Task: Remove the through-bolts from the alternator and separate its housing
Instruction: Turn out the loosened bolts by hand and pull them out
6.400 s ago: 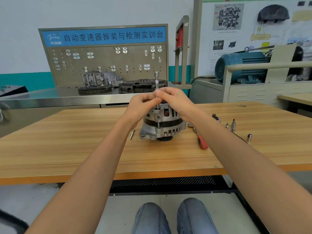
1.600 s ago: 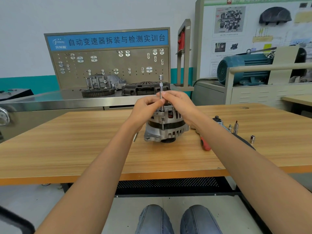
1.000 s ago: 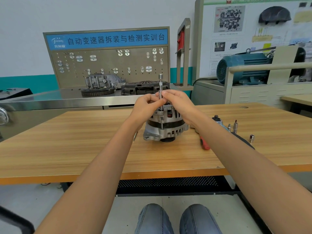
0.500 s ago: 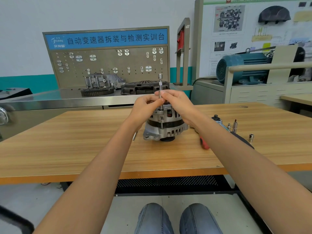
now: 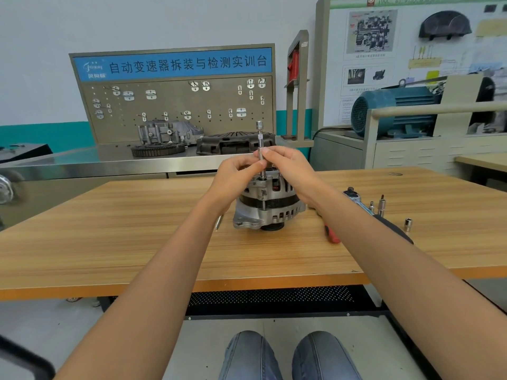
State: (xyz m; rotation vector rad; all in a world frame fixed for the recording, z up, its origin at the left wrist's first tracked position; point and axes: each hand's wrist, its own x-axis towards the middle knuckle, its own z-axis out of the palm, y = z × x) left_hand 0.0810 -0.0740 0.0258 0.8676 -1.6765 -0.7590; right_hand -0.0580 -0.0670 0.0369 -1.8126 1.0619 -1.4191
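A silver alternator [image 5: 267, 207] stands on the wooden table [image 5: 137, 242], pulley side down. A slim metal extension bar with a socket [image 5: 259, 138] stands upright on a through-bolt at the alternator's near top edge. My left hand [image 5: 236, 174] pinches the bar from the left. My right hand [image 5: 290, 168] pinches it from the right, fingertips meeting on the shaft. Part of the through-bolt [image 5: 264, 201] shows along the alternator's side. One loose bolt [image 5: 218, 222] lies on the table just left of the alternator.
A ratchet handle [image 5: 356, 200], several sockets [image 5: 408, 224] and a red-handled tool [image 5: 332, 235] lie right of the alternator, partly behind my right forearm. A steel bench with gearbox parts [image 5: 170, 133] and a pegboard [image 5: 178, 105] stands behind the table.
Both hands stay pinched on the extension bar with only small finger shifts on the shaft. The alternator has not moved.
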